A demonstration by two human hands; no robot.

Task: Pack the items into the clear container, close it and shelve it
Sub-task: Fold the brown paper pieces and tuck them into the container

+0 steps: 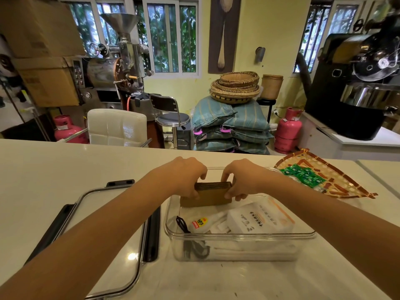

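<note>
A clear container (238, 237) stands open on the white counter in front of me. Both hands hold a brown stack of flat cards (207, 194) on edge over its far side: my left hand (188, 176) grips the left end, my right hand (240, 180) the right end. Inside the container lie a white packet with printed text (259, 219), a small glue tube with a yellow and red label (200, 223) and a black cable (184, 226). The clear lid (101, 213) with black latches rests flat on the counter to the left of the container.
A woven fan-shaped tray (337, 185) holding several green sachets (303, 175) lies at the right, behind the container. Beyond the counter's far edge stand a white chair (116, 126), a stool, stacked sacks, pink gas cylinders and roasting machines.
</note>
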